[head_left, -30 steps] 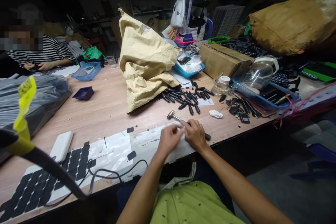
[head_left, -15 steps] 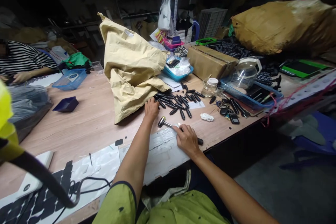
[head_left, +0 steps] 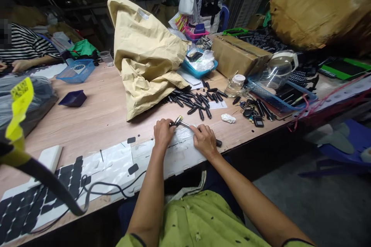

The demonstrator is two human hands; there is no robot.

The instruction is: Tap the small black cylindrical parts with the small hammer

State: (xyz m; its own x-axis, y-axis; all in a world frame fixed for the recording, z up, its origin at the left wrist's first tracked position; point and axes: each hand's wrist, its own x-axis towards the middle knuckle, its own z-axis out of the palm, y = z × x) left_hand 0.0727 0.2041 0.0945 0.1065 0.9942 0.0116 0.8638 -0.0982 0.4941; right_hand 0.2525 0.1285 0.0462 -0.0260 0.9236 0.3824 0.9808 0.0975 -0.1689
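My left hand (head_left: 163, 133) is closed, pinching a small black piece (head_left: 174, 122) beside the metal head of a small hammer (head_left: 181, 120). The hammer lies on the table, and its handle runs under my right hand (head_left: 204, 141). That hand rests on a white plastic sheet (head_left: 174, 156) at the table's front edge. Its fingers are bent and pressed together, and what they hold is hidden. A pile of black stick-like pieces (head_left: 193, 101) lies just behind the hammer, at the foot of a crumpled beige paper bag (head_left: 145, 54).
Black squares on a sheet (head_left: 26, 208), a black cable (head_left: 110, 191) and a white block (head_left: 50, 156) lie at front left. A blue tray (head_left: 282, 96), jar (head_left: 234, 85), cardboard box (head_left: 237, 56) and keys (head_left: 252, 115) are on the right. A person in stripes (head_left: 23, 48) sits far left.
My left hand reached out to the pile of black pieces, then came back to the hammer's head with one black piece. My right hand stayed on the sheet.
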